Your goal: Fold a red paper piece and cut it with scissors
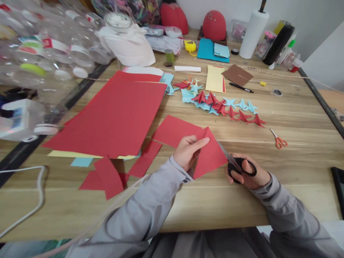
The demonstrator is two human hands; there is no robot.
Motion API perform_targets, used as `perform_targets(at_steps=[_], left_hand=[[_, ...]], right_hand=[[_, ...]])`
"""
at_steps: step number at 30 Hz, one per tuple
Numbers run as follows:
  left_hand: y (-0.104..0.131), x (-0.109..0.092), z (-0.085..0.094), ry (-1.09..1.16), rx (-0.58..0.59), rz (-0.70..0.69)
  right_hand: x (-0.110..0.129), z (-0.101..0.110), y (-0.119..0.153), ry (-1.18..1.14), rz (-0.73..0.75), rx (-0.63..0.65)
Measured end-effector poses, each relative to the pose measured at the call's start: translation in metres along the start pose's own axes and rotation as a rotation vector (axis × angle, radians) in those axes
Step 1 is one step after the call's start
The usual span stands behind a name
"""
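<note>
My left hand (189,150) pinches a folded red paper (211,156) near its top corner, thumb on top. In my right hand (248,172) are black-handled scissors (239,167), fingers through the loops. Their blades lie along the right edge of the held paper and are partly hidden by it. Another red sheet (174,130) rests on the table just behind my left hand. Red offcuts (110,179) lie to the left, some crossing each other. A large stack of red sheets (115,118) sits beyond them, with yellow and blue paper peeking out beneath.
Folded red and light blue paper cranes (220,104) run across the middle back. Small orange scissors (279,141) lie at the right. Plastic bottles (56,46) crowd the left; a white cable (40,190) curls at the front left. A white roll (254,34) stands at the back.
</note>
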State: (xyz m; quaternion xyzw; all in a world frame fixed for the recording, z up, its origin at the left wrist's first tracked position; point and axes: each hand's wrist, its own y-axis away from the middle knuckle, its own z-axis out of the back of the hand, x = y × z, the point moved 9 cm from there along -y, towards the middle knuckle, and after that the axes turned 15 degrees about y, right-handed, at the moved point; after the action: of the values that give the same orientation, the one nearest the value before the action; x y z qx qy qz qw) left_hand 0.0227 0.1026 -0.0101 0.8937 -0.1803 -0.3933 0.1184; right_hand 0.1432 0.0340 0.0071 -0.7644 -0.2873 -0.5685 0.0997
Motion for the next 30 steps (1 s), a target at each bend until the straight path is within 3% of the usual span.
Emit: perform_targets(at_steps=[3,8,16,21,30], left_hand=[[-0.002,-0.001,0.001,-0.063,0.041,0.042],[-0.001,0.005,-0.007,-0.130,0.204,0.160],[-0.003,0.011,-0.006,-0.064,0.132,0.152],[-0.003,0.014,-0.006,-0.069,0.143,0.149],[0.002,0.025,-0.007,-0.110,0.147,0.201]], right_hand=[[0.001,0.007,0.002,-0.008,0.006,-0.018],[0.004,0.011,0.003,-0.014,0.021,0.017],[0.001,0.003,0.002,0.021,0.035,0.060],[-0.002,-0.007,0.003,-0.126,0.026,0.145],[-0.008,-0.009,0.001,-0.211,-0.032,0.165]])
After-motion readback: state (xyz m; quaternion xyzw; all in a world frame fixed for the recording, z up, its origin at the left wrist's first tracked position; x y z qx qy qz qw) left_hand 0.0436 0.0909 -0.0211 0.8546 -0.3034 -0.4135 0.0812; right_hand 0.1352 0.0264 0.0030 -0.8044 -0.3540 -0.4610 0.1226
